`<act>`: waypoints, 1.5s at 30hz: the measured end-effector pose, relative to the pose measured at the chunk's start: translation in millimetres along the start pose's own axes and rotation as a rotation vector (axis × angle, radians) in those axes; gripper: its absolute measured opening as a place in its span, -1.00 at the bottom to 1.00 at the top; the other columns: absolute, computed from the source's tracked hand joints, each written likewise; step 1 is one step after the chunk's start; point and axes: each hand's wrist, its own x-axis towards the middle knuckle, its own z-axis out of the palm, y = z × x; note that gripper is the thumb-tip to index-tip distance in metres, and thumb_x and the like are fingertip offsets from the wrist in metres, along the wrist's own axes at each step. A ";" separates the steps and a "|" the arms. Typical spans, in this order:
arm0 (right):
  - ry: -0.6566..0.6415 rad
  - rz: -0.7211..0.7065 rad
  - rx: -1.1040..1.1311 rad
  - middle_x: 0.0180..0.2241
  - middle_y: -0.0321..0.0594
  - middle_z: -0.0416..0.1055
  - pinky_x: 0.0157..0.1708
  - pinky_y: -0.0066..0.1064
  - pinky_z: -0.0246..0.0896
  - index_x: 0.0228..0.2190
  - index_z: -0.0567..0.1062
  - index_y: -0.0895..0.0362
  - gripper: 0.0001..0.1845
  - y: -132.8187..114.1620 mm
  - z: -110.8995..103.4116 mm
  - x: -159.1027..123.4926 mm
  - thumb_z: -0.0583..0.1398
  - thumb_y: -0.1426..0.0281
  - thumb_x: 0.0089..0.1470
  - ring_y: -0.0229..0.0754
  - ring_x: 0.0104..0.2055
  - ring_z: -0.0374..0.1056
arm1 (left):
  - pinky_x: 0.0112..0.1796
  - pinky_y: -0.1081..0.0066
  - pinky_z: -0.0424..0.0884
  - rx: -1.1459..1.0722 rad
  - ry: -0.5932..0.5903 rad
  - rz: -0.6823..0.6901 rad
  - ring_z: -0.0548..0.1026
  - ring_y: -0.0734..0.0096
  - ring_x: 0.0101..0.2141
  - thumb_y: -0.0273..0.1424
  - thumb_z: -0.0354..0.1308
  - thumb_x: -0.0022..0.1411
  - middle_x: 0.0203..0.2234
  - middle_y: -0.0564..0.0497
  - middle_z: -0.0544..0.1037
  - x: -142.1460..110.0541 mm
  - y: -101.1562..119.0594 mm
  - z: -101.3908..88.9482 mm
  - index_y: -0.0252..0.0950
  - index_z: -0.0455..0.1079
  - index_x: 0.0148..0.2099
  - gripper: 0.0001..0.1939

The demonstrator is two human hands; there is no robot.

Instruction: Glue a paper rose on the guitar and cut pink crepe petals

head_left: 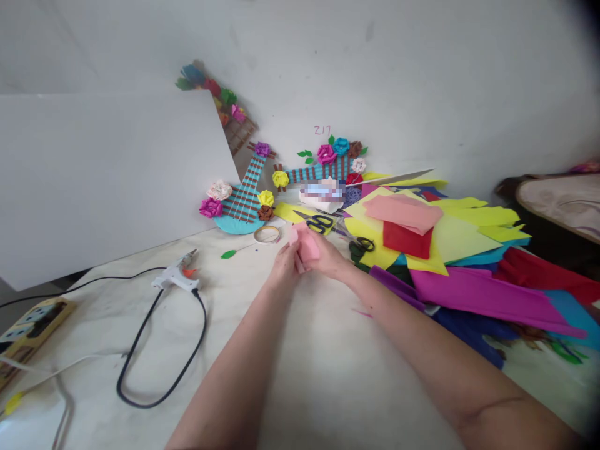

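Pinching from two sides: my grip has the left hand [284,264] and right hand [330,257] closed on opposite edges of a folded pink sheet [309,245], presumably so the soft stuff keeps its shape. The sheet sits right of the blue guitar [246,190] and nearer me. Rest, largest down:

- Tabletop [337,369]: pale, runs from the guitar toward me, giving my arms a flat place to work over.
- White board [112,175]: left of the guitar, partly behind it; likely stood there out of my way.
- Coloured material [482,287]: heaped right of the guitar, overlapping, probably for choice within reach.
- Glue gun [175,279]: left of the guitar, nearer me; nozzle turned away from me, safer I judge.
- Black-handled scissors [321,223]: right of the guitar, lying loose, I guess for easy pick-up.
- Tape ring [255,238]: just in front of the guitar, resting flat, so it won't roll.
- Green leaf [228,254]: in front of the guitar, nearer me than the ring.
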 end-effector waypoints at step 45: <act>0.232 0.383 -0.547 -0.14 -0.17 0.44 -0.22 -0.30 0.22 -0.01 0.33 0.07 -0.49 10.1 -35.9 5.8 0.05 0.38 -0.07 -0.03 -0.11 0.35 | -0.26 0.38 0.41 -0.033 0.247 0.053 0.50 0.30 -0.30 -0.25 0.07 0.14 -0.41 -0.09 0.53 19.0 25.3 -39.2 -0.33 0.39 -0.28 -0.76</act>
